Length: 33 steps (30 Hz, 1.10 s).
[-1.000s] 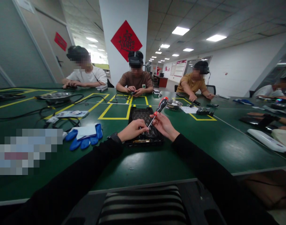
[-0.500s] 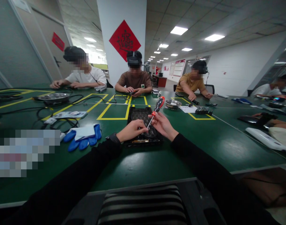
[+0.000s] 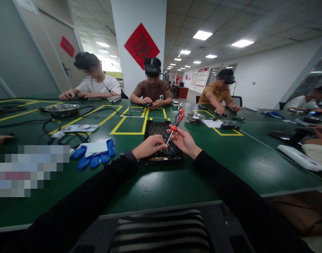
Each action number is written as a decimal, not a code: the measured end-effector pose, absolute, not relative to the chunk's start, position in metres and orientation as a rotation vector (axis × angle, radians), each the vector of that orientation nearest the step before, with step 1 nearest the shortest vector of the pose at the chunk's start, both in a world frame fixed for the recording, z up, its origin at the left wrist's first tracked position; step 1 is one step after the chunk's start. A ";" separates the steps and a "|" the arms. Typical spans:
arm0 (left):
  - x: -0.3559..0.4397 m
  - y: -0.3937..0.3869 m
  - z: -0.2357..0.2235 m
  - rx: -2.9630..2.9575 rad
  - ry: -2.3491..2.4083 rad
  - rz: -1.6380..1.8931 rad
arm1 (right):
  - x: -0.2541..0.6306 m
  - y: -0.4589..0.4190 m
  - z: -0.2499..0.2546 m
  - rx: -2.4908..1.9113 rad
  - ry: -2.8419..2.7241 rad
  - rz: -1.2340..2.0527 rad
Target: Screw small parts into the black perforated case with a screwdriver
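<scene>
My right hand [image 3: 185,142] is closed round a screwdriver [image 3: 179,119] with a red and black handle, near the base of the handle. The screwdriver is tilted, handle up and to the right, its thin metal shaft slanting down to my left hand [image 3: 150,145]. There my left thumb and fingers are pinched together at the tip. Whatever sits between them is too small to make out. Under both hands lies an open black casing [image 3: 156,130] with a patterned dark inside and small parts along its near edge. My hands cover its middle.
Blue gloves [image 3: 94,161] with a white cloth [image 3: 96,148] lie left of the casing. Black cables [image 3: 48,128] and a round metal tray [image 3: 61,109] are farther left. Beyond the casing stands a metal bowl [image 3: 195,117]. Several people sit around the green table [image 3: 229,165].
My hands and the screwdriver hold nearly the same pose. The whole view has shifted slightly. At the far left a co-worker's hand shows more.
</scene>
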<state>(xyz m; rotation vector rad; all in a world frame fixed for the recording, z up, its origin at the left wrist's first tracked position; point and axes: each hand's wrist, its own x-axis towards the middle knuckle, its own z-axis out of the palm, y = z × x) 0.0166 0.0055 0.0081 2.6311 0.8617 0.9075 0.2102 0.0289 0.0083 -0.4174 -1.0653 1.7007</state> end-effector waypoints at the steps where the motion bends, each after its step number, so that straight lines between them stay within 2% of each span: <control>1: 0.017 0.005 0.008 2.630 0.863 0.907 | 0.210 0.029 0.008 -0.421 -1.068 1.687; 12: 0.017 0.002 0.011 2.614 0.834 0.946 | 0.208 0.028 0.005 -0.363 -1.048 1.615; 21: 0.017 0.001 0.011 2.606 0.828 0.976 | 0.211 0.029 0.010 -0.388 -0.978 1.762; 33: 0.017 0.000 0.012 2.596 0.840 0.974 | 0.208 0.029 0.006 -0.353 -1.019 1.607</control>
